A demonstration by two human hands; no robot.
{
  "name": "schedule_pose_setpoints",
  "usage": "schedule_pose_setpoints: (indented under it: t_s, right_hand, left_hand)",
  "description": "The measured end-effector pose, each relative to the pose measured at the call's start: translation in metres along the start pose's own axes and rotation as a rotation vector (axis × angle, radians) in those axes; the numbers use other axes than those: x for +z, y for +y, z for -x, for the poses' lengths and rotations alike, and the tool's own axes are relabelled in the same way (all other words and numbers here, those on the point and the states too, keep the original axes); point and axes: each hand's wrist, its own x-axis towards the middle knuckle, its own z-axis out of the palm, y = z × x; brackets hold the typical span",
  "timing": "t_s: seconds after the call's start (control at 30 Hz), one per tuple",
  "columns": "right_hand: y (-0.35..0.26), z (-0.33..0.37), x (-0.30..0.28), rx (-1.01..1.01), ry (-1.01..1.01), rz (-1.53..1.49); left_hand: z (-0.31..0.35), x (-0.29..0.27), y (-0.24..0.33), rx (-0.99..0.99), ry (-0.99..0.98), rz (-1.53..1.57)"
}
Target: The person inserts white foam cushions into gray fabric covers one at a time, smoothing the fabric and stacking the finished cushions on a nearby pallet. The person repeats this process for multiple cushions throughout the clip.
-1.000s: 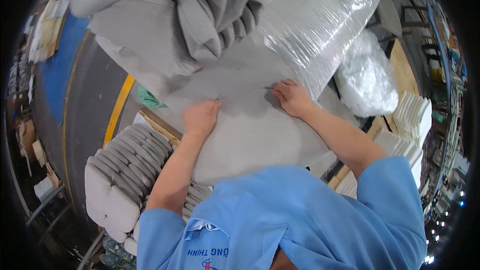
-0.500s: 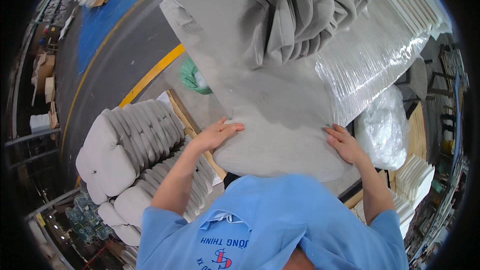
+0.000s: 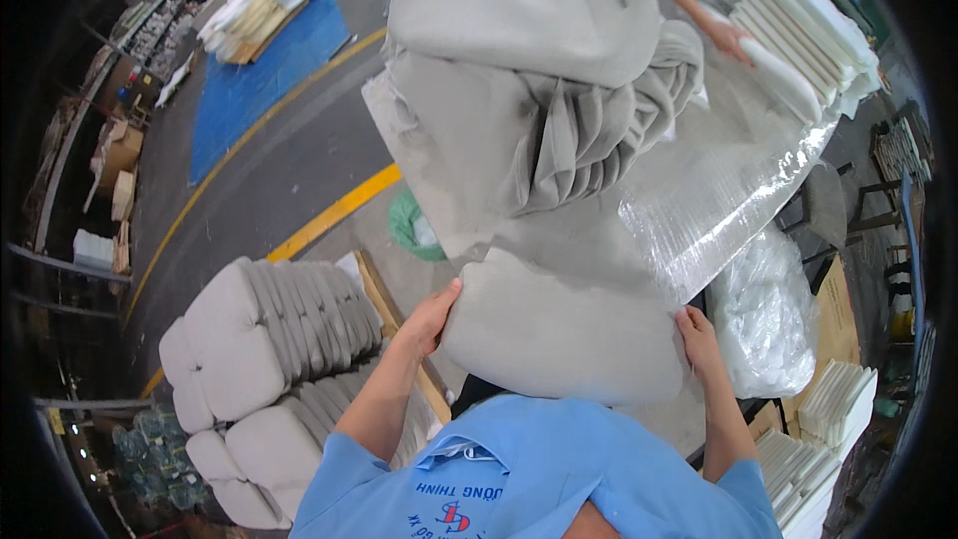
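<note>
A light grey cushion (image 3: 564,339) lies at the table's near edge, close against my blue shirt. My left hand (image 3: 435,317) grips its left side, thumb on top and fingers mostly hidden beneath. At the right side, my right hand (image 3: 698,337) holds the cushion's edge, with the lower fingers out of sight. Just beyond it, a heap of grey fabric covers (image 3: 589,135) with hanging folds rests on the table (image 3: 469,225). Another plump grey cushion (image 3: 519,15) lies on top of that heap.
Grey cushions (image 3: 235,339) stand stacked at the left beside a wooden board. Clear plastic sheeting (image 3: 718,215) covers the table's right part; a bulky clear plastic bag (image 3: 763,319) sits below. A co-worker's hand (image 3: 728,40) touches white foam pads (image 3: 798,30) at the far right.
My hands have moved from resting on the cushion's top to gripping its sides, and its far edge is now lifted. The view has shifted, bringing a co-worker's arm into sight.
</note>
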Motion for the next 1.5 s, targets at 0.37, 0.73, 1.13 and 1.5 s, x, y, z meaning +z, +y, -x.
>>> schedule_pose_setpoints:
  t_s: [0.37,0.73,1.13,1.5]
  right_hand:
    - [0.015,0.069,0.02,-0.116,0.395,-1.101]
    - [0.061,0.092,0.047,-0.178,0.478,-1.065]
    - [0.049,0.122,0.054,-0.148,0.318,-0.874]
    - [0.044,0.149,0.071,-0.371,0.364,-0.981]
  left_hand:
    - [0.042,0.071,0.042,0.78,-0.165,-0.209]
    - [0.024,0.047,-0.011,0.903,-0.224,0.005]
    - [-0.005,0.047,-0.041,0.661,0.034,0.471]
    - [-0.003,0.042,-0.031,0.58,0.013,0.362]
